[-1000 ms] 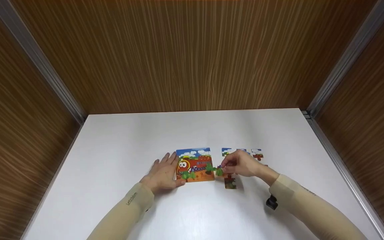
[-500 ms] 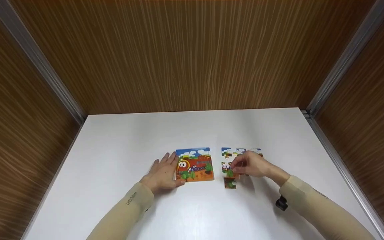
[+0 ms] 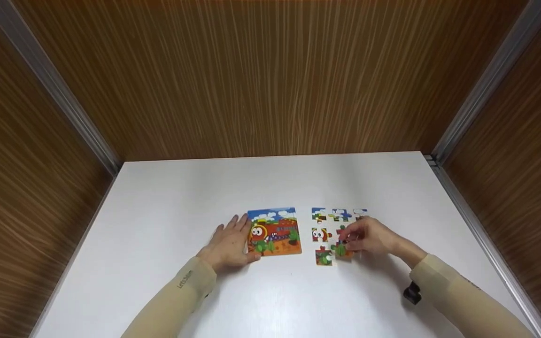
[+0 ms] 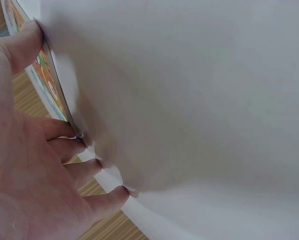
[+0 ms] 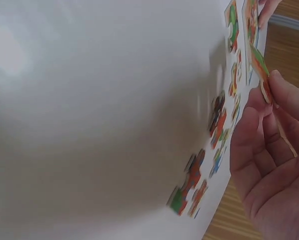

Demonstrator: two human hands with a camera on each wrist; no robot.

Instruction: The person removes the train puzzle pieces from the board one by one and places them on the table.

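My left hand (image 3: 228, 241) rests with straight fingers along the left edge of a picture board (image 3: 274, 232) showing a red cartoon train. In the left wrist view the thumb (image 4: 27, 47) lies at the board's edge. Between thumb and fingertips, my right hand (image 3: 371, 236) pinches a jigsaw puzzle piece (image 3: 342, 251) with a green cactus on orange ground. The right wrist view shows that piece (image 5: 260, 65) raised and tilted over the table. Close by lie a piece with the train's eyes (image 3: 320, 234) and a cactus corner piece (image 3: 323, 257).
A row of sky pieces (image 3: 340, 215) lies at the back of the loose group. More pieces (image 5: 189, 182) lie near the right hand, partly hidden by it in the head view. The white table (image 3: 195, 188) meets wood-grain panels (image 3: 270, 80) at the back and sides.
My right hand has moved right, away from the board, carrying the cactus piece over the loose pieces. The eye piece and corner piece have come into full view. My left hand has stayed put.
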